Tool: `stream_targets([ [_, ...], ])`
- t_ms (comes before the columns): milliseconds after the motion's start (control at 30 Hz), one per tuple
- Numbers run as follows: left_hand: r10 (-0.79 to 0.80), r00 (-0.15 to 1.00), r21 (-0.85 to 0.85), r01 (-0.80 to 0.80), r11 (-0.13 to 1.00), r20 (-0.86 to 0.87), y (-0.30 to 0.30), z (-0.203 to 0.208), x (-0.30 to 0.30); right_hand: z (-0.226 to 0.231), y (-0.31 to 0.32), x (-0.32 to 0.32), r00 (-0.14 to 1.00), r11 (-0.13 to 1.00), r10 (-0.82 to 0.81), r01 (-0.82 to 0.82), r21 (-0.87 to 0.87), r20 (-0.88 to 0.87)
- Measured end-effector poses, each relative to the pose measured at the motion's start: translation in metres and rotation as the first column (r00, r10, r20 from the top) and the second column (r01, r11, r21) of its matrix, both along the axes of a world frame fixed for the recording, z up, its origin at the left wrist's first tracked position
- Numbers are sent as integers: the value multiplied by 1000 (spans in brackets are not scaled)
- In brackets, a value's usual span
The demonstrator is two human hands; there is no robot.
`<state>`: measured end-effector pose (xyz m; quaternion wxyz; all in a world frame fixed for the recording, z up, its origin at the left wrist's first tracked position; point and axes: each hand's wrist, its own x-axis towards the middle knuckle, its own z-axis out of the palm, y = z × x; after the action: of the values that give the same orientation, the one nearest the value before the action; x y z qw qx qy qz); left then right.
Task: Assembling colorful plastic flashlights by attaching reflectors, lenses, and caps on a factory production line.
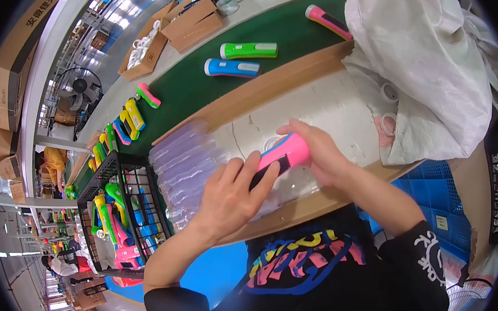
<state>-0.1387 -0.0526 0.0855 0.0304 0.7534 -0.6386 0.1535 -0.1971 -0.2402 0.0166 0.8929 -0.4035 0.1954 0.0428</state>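
Observation:
A pink flashlight (294, 150) with a blue edge and a black panel is between my hands, tilted above the white worktop. My left hand (231, 195) is closed round its lower body, fingers over the black panel. Against the wide pink end rests my right hand (324, 157), its fingers curled round that end and partly hidden. Just behind the flashlight, a white ring (270, 142) shows in part. Left of my left hand lies a row of see-through plastic sleeves (178, 161).
A green belt (189, 101) carries a green flashlight (248, 51), a blue flashlight (232, 68) and others beyond a cardboard edge strip (303, 66). A black basket (110, 171) of flashlights stands left. At right sits a white woven sack (419, 69) beside white rings (388, 124).

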Motion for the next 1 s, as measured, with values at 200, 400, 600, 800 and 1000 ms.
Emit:
stream_targets([
  [200, 2, 534, -108, -174, 979, -845, 24, 7, -1, 13, 1, -13, 802, 586, 158, 393, -709, 575],
  [400, 42, 950, -79, -70, 994, -308, -5, -15, 0, -9, -12, 10, 997, 976, 60, -67, -205, -40],
  [600, 20, 634, -257, -341, 904, -773, 14, -51, -12, 15, -16, 3, 984, 996, 75, -67, -56, 164],
  [800, -425, -893, -28, -433, 901, 148, 23, -98, -35, 3, 2, -8, 923, 995, 12, -49, 88, 385],
  [1000, -210, -679, 173, -450, 876, -703, 9, -82, -43, -3, 5, -4, 964, 990, -85, 110, -90, 250],
])
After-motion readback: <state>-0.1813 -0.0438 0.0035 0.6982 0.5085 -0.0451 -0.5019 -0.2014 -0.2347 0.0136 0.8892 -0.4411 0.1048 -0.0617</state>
